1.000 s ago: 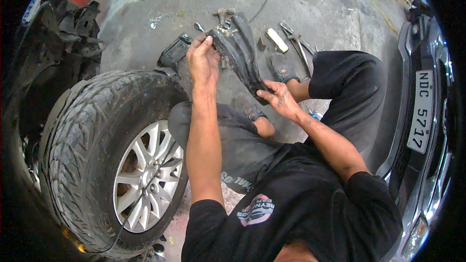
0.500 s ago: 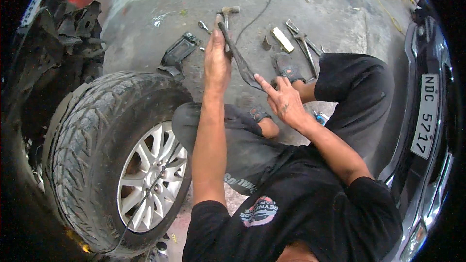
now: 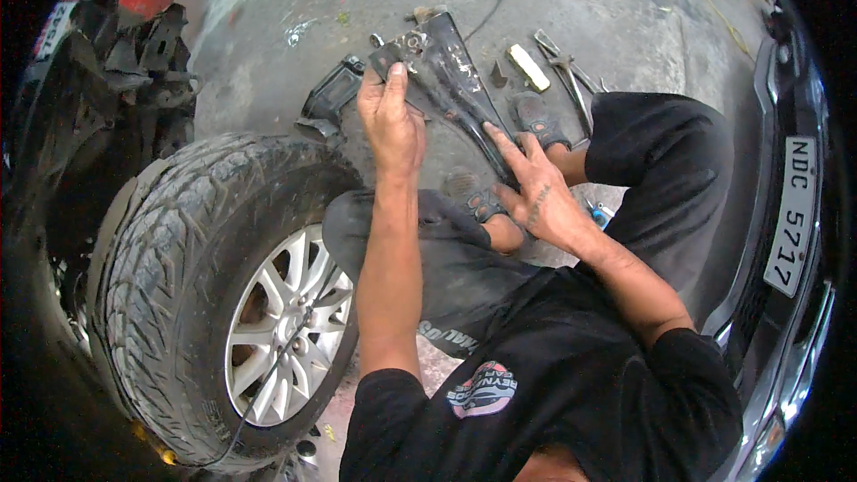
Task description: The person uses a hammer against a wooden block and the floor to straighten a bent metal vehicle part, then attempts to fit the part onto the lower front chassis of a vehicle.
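A long, worn black metal bracket (image 3: 455,67) is held between my two hands over the floor, its broad, scuffed face turned up. My left hand (image 3: 391,129) grips its left edge near the far end, with the thumb on top. Toward the near, narrower end, my right hand (image 3: 541,189) grasps the bracket with the index finger stretched along it; its other fingers are partly hidden. Behind the bracket's far end, the head of a hammer (image 3: 427,12) shows in part. To the left of the bracket lies another black part (image 3: 332,94).
A wheel with a chunky tyre (image 3: 152,259) stands close on my left, beside dark vehicle parts (image 3: 134,80). A car bumper (image 3: 759,214) curves along the right. Beyond my feet lie a white block (image 3: 528,68) and long-handled metal tools (image 3: 571,80). A cable (image 3: 500,0) crosses the floor.
The bracket has been turned from edge-on to show its broad face. My left hand has curled from a flat, upright pose around its edge; my right hand has shifted slightly nearer and right.
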`<state>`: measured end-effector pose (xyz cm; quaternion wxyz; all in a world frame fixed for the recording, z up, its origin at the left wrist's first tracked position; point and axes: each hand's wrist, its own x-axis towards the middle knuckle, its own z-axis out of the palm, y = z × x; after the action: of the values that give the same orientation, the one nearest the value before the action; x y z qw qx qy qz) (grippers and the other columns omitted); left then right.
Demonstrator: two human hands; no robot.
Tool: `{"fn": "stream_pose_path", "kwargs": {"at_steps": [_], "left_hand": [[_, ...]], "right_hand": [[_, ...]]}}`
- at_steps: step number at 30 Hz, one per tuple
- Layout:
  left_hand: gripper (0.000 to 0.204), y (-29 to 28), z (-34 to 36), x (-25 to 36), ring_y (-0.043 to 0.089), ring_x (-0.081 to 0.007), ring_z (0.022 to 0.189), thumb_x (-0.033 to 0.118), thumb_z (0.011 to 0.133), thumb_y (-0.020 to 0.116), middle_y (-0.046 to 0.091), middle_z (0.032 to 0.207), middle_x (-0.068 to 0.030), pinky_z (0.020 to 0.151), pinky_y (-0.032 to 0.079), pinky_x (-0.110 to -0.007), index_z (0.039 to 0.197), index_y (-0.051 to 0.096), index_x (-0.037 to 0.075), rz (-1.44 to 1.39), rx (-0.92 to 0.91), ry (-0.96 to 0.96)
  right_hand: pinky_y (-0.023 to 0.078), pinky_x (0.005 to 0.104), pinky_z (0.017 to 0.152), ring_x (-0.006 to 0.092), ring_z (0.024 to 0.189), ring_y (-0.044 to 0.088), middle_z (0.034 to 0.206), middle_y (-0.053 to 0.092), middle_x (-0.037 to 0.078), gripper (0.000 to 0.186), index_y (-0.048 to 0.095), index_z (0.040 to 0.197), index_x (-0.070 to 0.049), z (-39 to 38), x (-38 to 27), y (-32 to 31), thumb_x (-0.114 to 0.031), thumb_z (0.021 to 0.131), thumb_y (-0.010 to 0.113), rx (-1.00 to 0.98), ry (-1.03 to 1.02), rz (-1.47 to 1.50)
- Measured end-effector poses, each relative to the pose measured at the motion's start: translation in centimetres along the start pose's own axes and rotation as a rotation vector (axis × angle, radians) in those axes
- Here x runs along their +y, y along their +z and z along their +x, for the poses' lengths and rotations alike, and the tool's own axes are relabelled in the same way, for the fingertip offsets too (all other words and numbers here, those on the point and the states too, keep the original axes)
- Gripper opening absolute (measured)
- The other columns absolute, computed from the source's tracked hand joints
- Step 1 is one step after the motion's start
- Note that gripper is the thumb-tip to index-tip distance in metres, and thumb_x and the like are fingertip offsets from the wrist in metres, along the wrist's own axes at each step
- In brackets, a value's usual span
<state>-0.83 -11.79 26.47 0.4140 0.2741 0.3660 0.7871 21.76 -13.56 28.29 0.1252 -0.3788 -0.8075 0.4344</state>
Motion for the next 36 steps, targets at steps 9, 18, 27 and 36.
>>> {"fn": "stream_pose_path", "kwargs": {"at_steps": [9,18,27,36], "left_hand": [[0.017,-0.6,0.2,-0.5,0.062,-0.0130,0.101,0.005,0.102,0.054,0.069,0.111,-0.0067,0.093,0.048,-0.030,0.114,0.065,-0.001,0.053,0.097,-0.004],[0.023,-0.1,0.3,0.1,0.066,-0.0183,0.101,0.003,0.096,0.054,0.069,0.111,-0.0107,0.095,0.052,-0.032,0.116,0.064,-0.004,-0.021,0.092,-0.114],[0.024,-1.2,0.7,-1.2,0.065,-0.0219,0.105,-0.003,0.096,0.051,0.068,0.114,-0.0142,0.098,0.051,-0.036,0.118,0.061,-0.007,0.056,0.149,-0.114],[0.023,-0.8,0.8,-0.3,0.065,-0.0221,0.106,0.003,0.099,0.052,0.066,0.115,-0.0130,0.096,0.050,-0.035,0.120,0.059,-0.007,0.079,0.255,-0.026]], "right_hand": [[0.049,0.0408,0.098,0.0294,0.115,0.064,0.127,0.062,0.024,0.068,0.041,0.152,-0.008,-0.1,0.7,0.3,-0.007,0.088,0.065,0.055,0.112,0.359],[0.050,0.0327,0.083,0.0171,0.090,0.059,0.096,0.056,0.009,0.068,0.046,0.151,-0.010,-0.7,0.7,0.4,-0.004,0.088,0.070,0.118,0.134,0.518],[0.051,0.0339,0.083,0.0167,0.091,0.060,0.104,0.064,0.010,0.063,0.047,0.149,-0.007,-1.1,2.8,1.2,-0.010,0.090,0.068,0.154,-0.008,0.397],[0.048,0.0362,0.098,0.0249,0.114,0.061,0.127,0.064,0.024,0.069,0.044,0.146,0.007,-1.7,3.3,2.0,-0.018,0.089,0.072,-0.088,0.261,0.774]]}}
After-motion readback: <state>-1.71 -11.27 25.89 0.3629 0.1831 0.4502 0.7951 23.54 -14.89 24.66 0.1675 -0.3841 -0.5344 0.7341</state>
